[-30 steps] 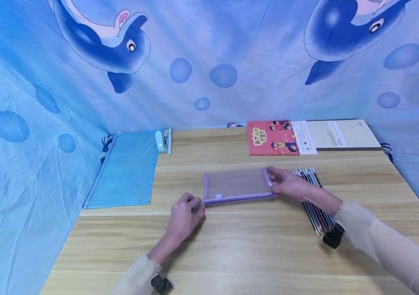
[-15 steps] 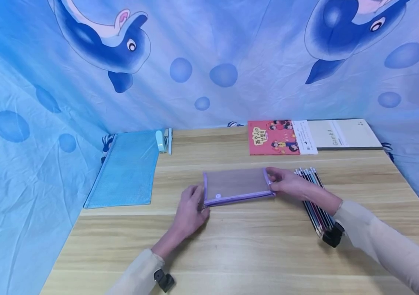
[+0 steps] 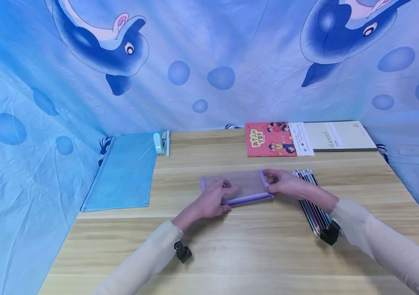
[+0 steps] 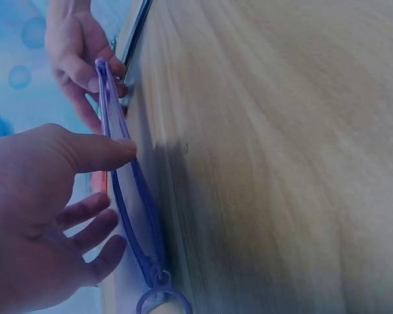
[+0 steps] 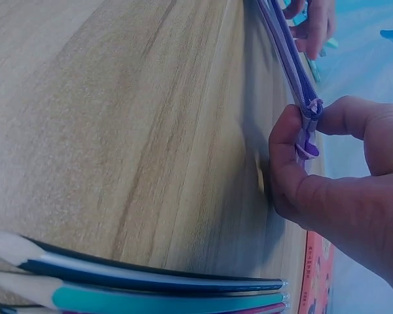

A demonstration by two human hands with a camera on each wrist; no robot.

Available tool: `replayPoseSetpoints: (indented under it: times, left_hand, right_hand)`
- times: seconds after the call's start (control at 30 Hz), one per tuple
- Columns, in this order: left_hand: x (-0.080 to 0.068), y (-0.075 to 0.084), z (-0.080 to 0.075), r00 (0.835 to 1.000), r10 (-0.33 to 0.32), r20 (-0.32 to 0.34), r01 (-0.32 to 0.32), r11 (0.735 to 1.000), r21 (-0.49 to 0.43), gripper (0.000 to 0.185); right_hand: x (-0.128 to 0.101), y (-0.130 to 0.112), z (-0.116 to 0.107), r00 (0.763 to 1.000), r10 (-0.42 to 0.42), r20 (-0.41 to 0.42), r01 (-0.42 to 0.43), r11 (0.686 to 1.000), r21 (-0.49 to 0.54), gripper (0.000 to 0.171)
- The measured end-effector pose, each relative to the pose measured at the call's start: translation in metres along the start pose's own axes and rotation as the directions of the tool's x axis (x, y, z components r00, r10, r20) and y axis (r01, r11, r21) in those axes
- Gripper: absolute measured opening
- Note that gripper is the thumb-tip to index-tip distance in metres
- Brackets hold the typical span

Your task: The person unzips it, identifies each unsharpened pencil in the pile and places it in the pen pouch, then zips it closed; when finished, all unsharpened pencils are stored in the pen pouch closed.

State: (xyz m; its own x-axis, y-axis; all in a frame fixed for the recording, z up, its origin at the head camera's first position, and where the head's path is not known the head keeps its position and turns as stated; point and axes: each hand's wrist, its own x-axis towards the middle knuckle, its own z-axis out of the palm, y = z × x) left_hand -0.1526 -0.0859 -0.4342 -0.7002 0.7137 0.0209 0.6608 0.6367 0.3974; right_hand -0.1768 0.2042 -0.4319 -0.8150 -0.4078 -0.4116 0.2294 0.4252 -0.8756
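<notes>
A see-through pencil pouch (image 3: 249,184) with purple edging lies mid-table, its zipped side toward me. My right hand (image 3: 287,184) pinches the pouch's right end between thumb and fingers. Over the pouch's left half is my left hand (image 3: 212,200), thumb at the front edge and fingers loosely bent above the top sheet. In the left wrist view the pouch's mouth gapes between its two purple edges. A purple zipper ring (image 4: 162,289) hangs at the left corner. Several pencils (image 3: 313,215) lie side by side right of the pouch, partly hidden under my right forearm.
A blue mesh document bag (image 3: 121,172) lies at the left, with a mint stapler (image 3: 159,143) and a slim pale blue stick (image 3: 167,144) at its top corner. A red book (image 3: 271,141) and a cream notebook (image 3: 338,137) lie along the back, before a blue dolphin curtain (image 3: 220,41).
My left hand has let go of the pouch's front left corner and moved right along its front edge, over the pouch. The right hand keeps its pinch at the right end.
</notes>
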Motion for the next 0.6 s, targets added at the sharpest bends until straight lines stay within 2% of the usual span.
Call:
replayPoseSetpoints:
  times: [0.17,0.33,0.43,0.5,0.6]
  left_hand:
    - [0.0,-0.002,0.001,0.999,-0.013,0.045,0.017,0.996,-0.091,0.068]
    - [-0.001,-0.002,0.002,0.999,-0.004,0.046,0.01,0.99,-0.137,0.059]
    - [-0.002,-0.001,0.001,1.0,0.013,0.024,-0.009,0.986,-0.169,0.056]
    - [-0.004,-0.001,0.0,1.0,0.022,0.006,-0.021,0.984,-0.178,0.055]
    - [-0.007,-0.002,0.0,0.999,0.028,-0.018,-0.031,0.986,-0.166,0.056]
  right_hand:
    - [-0.001,0.002,-0.001,1.0,0.003,0.016,-0.003,1.0,-0.002,0.086]
    - [-0.005,0.001,-0.005,0.999,-0.011,0.031,0.012,1.0,-0.01,0.075]
    - [-0.011,-0.003,-0.014,0.999,-0.038,-0.013,0.037,0.998,-0.048,0.061]
    - [-0.016,-0.005,-0.022,0.996,-0.07,-0.058,0.063,0.992,-0.108,0.052]
    - [-0.024,-0.006,-0.036,0.989,-0.086,-0.12,0.059,0.975,-0.213,0.041]
